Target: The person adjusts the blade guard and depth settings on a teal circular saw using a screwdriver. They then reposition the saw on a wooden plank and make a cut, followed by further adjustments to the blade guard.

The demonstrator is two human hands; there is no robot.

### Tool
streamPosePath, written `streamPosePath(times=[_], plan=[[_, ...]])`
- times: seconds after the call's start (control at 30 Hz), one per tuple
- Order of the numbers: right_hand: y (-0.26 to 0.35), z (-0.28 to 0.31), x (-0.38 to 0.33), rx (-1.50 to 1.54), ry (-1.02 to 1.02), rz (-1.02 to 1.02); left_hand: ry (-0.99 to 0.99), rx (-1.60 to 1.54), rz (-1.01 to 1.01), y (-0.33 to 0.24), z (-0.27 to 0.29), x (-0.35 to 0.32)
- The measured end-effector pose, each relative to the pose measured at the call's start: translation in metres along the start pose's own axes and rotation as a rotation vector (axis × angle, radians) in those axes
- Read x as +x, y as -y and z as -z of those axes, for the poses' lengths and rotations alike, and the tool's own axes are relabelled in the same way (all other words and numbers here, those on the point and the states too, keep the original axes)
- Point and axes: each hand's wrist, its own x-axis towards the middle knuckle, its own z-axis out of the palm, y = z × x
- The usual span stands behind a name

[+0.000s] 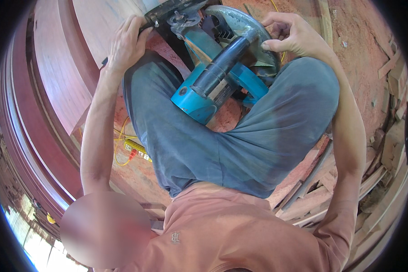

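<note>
A pale rectangular label (222, 93) sits on the teal saw body, well below the right hand's fingers (276, 43). A small embroidered mark (175, 237) shows on the salmon shirt, far below both hands.

A single view is given, taken from a wide fisheye camera worn on the head and aimed steeply down along the person's own body. The chest and lap are seen close below the lens, and the left hand (127, 43) and right hand (287, 36) are caught near the upper edge, at arm's reach. Straight edges are bent toward the dark round rim. The floor (362, 59) beyond the hands is seen farther off. No second view is supplied for overlap.
</note>
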Motion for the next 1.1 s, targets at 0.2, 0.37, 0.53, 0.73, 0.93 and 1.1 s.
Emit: streamPosePath(times=[0.2, 0.37, 0.53, 0.73, 0.93, 1.1], plan=[[-0.0015, 0.0009, 0.0001, -0.01, 0.0, -0.026, 0.014, 0.014, -0.002, 0.0019, 0.0002, 0.0001], [-0.0016, 0.0015, 0.0002, -0.004, -0.01, -0.028, 0.04, -0.002, 0.017, 0.0018, -0.0001, 0.0005], [-0.0003, 0.0031, 0.002, 0.045, 0.046, -0.045, 0.044, -0.011, 0.015, 0.0025, 0.0005, 0.0001], [0.0025, 0.003, 0.0012, 0.021, 0.038, -0.041, 0.067, -0.018, 0.025, 0.0034, 0.0014, -0.0002], [0.0037, 0.0027, 0.0006, 0.047, 0.023, -0.071, 0.082, -0.048, 0.041, 0.0036, 0.0022, -0.0001], [0.0043, 0.0027, -0.0009, 0.047, 0.029, -0.08, 0.075, -0.067, 0.019, 0.0039, 0.0021, 0.0011]])
